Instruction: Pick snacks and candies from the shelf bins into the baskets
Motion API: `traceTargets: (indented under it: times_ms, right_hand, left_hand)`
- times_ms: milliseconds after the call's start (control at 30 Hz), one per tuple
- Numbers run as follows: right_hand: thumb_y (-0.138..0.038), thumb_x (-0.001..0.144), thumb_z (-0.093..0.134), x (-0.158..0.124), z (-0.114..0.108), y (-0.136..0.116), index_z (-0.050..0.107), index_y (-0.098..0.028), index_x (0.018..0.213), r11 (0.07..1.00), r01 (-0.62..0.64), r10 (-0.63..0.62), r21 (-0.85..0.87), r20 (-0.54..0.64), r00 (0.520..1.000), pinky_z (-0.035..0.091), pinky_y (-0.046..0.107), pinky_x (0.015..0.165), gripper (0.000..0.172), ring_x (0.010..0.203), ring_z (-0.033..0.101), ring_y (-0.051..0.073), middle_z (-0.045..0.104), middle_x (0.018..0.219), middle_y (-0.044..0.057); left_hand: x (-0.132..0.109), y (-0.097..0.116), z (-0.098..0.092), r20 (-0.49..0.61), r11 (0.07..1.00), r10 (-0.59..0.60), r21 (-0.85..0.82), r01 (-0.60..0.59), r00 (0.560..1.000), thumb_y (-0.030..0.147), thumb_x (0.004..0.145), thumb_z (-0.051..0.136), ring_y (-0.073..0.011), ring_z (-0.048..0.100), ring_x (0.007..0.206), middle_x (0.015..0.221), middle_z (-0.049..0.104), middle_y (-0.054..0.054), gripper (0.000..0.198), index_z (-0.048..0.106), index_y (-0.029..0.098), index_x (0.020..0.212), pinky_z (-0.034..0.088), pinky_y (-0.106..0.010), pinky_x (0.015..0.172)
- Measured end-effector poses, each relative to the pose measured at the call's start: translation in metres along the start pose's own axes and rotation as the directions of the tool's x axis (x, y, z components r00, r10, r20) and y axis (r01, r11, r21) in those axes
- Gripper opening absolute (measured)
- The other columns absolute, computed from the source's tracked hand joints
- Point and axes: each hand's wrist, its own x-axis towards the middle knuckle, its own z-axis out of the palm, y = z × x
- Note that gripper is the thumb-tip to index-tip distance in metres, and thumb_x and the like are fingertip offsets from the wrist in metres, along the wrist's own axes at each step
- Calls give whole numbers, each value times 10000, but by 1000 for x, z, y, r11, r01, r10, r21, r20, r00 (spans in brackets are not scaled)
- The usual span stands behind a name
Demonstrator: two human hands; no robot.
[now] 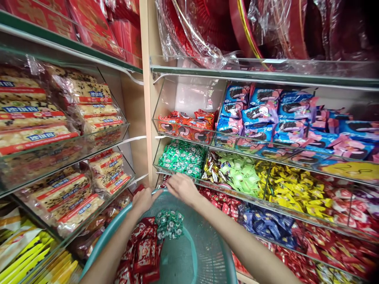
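A green plastic basket (189, 272) sits low in the middle, below the shelves. My left hand (144, 200) is closed round its far rim. Just to the right, my right hand (182, 188) bends its fingers over the same rim; their tips are partly hidden. Inside the basket lie red wrapped packets (145, 252) on the left and a small heap of green wrapped candies (169, 224) near the far wall. Directly beyond my right hand is a shelf bin of similar green candies (182, 157).
Packaged puffed-grain bars (32, 118) fill the left shelves. Right-hand bins hold orange-red packets (188, 124), blue cookie packs (259, 112), light-green sweets (242, 171), yellow sweets (296, 193) and dark-blue sweets (268, 225). A wooden post (147, 90) and glass shelf edges (266, 77) border the basket's surroundings.
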Motion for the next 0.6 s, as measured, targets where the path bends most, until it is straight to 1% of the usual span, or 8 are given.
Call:
traceTargets:
  times_ms: [67,133,200,267,333,433,600]
  right_hand:
    - [-294,972,307,16,-14,16,589,-175,906,996,-90,89,-6,-29,996,352,274,756,312,839,495,167,604,855,57]
    - [-282,963,342,30,-20,31,598,-172,948,981,-193,193,-19,-33,981,361,268,775,279,870,493,171,605,906,64]
    - [-284,946,393,41,-19,42,613,-178,963,965,-261,260,-40,-7,965,373,266,783,245,902,492,180,599,949,66]
    - [-295,933,425,50,-14,49,632,-194,961,960,-274,276,-54,37,960,385,270,785,232,919,493,186,593,970,61]
    - [-320,927,436,59,-10,49,646,-208,962,963,-265,269,-57,73,960,395,278,793,240,933,494,191,589,976,58]
    - [-358,913,457,72,-6,41,651,-198,966,955,-283,291,-83,107,951,408,300,811,257,974,491,209,588,993,75]
    - [-365,847,569,93,-3,25,647,-158,982,941,-299,318,-160,114,941,427,334,828,258,1020,496,244,596,1030,109]
  left_hand:
    - [0,0,0,7,1000,-5,-4,5,1000,698,799,294,-324,641,991,1051,705,-156,664,672,223,1067,468,-369,809]
    - [0,0,-1,8,1000,-1,-9,1,1000,703,798,283,-330,642,988,1043,707,-158,671,675,224,1058,467,-376,810]
    - [-1,-1,-1,2,1000,4,-19,-4,1000,697,805,266,-335,640,988,1049,704,-161,671,672,228,1064,467,-384,807]
    - [-1,-3,-1,-3,1000,4,-29,-4,1000,686,814,254,-341,637,993,1052,701,-166,669,665,230,1078,465,-391,808]
    - [0,-5,0,-2,999,1,-36,-1,1000,679,820,243,-349,634,998,1048,701,-169,668,658,230,1090,464,-403,810]
    - [1,-7,2,-4,1000,8,-30,-8,1000,677,822,230,-360,634,993,1038,703,-170,673,659,230,1086,467,-421,806]
    - [3,-7,3,0,999,-1,-33,1,1000,683,817,234,-362,634,994,1050,701,-167,676,656,232,1092,472,-427,805]
